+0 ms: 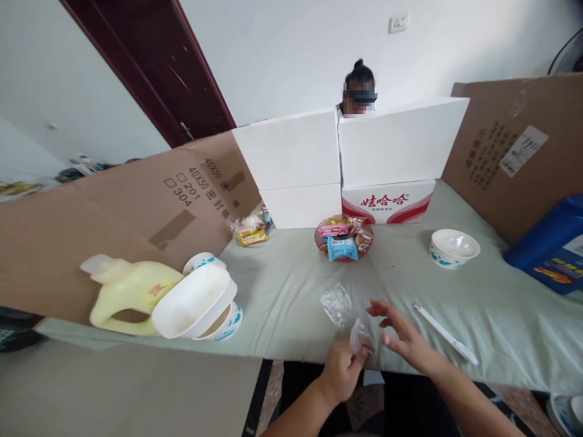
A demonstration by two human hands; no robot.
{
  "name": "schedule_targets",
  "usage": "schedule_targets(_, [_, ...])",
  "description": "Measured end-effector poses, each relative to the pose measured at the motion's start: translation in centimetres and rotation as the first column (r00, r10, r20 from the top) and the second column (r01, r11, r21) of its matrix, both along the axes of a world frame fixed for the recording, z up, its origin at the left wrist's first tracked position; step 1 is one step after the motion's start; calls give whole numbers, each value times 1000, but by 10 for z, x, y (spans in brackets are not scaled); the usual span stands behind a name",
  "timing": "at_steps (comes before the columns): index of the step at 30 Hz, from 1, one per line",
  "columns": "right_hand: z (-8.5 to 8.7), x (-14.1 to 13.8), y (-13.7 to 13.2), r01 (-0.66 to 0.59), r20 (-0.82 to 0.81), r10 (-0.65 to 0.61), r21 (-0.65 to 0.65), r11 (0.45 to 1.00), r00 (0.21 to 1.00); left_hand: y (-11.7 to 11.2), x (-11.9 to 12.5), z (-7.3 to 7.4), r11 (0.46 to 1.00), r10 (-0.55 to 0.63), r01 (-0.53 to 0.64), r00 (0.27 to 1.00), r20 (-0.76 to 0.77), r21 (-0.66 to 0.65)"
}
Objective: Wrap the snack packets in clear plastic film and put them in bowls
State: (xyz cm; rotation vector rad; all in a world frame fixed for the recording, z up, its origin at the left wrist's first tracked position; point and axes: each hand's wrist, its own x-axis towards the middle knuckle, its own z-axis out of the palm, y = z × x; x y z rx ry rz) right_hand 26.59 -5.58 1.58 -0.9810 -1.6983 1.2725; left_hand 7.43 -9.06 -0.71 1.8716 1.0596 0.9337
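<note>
Left grip (342,371) is clamping clear plastic (360,337) over the near edge of the surface (282,297). Right grip (405,341) is hovering just right of it, fingers apart. Crumpled film (336,305) is lying just beyond; farther, a bowl (319,243) is holding wrapped snacks (342,249).

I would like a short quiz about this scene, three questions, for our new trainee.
1. Which hand pinches the crumpled, clear plastic wrapper?
2. True or false: the round, translucent red bowl holds small wrapped packets.
3. Which colour is the handled plastic jug on the left? A) dark blue B) pale yellow C) red

Key: 1. The left hand; the right hand is open beside it. 2. True. 3. B.
</note>
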Motion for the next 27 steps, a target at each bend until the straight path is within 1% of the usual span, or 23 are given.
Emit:
schedule_targets(1, [-5, -2, -1, -65, 15, 65, 18, 998, 998, 0, -3, 0, 998, 11, -8, 999, 54, -57])
schedule_targets(2, [-11, -5, -2, -122, 36, 121, 9, 993, 992, 0, -6, 0, 994, 36, -26, 995, 95, -105])
schedule_targets(3, [-16, -10, -3, -148, 66, 149, -12, 989, 987, 0, -8, -1, 989, 77, -60, 990, 121, -138])
schedule_targets(4, [-22, -16, -5, -139, 110, 142, -32, 990, 984, 2, -10, -2, 982, 130, -110, 983, 129, -152])
schedule_targets(5, [-27, -23, -6, -107, 168, 113, -44, 993, 979, 4, -12, -4, 975, 185, -167, 976, 118, -147])
schedule_targets(7, [-35, -35, -7, -25, 293, 32, -28, 999, 956, 11, -14, -5, 955, 291, -286, 955, 57, -75])
schedule_targets(8, [-38, -40, -6, 5, 349, -3, -6, 1000, 937, 16, -16, -5, 945, 326, -326, 945, 14, -26])
schedule_targets(10, [-42, -46, -4, 44, 427, -58, 44, 998, 902, 27, -19, -3, 933, 359, -358, 930, -83, 32])
schedule_targets(13, [-46, -50, -2, 90, 480, -129, 104, 990, 868, 47, -23, -2, 926, 370, -378, 909, -190, -4])
schedule_targets(16, [-48, -51, -4, 114, 489, -186, 173, 978, 852, 61, -22, -6, 902, 407, -425, 895, -182, -73])
schedule_targets(18, [-48, -51, -7, 108, 479, -209, 230, 967, 852, 65, -19, -11, 889, 429, -449, 885, -182, -89])
schedule_targets(21, [-45, -51, -12, 76, 472, -227, 317, 945, 852, 65, -16, -16, 876, 448, -475, 866, -221, -83])
schedule_targets(24, [-43, -53, -15, 64, 522, -292, 410, 910, 801, 62, -14, -21, 869, 469, -494, 841, -269, -28])
schedule_targets(25, [-42, -54, -15, 63, 544, -320, 438, 897, 776, 61, -13, -22, 868, 481, -495, 829, -284, 24])
schedule_targets(27, [-41, -55, -17, 62, 572, -372, 487, 871, 731, 59, -14, -24, 853, 522, -486, 796, -306, 190])
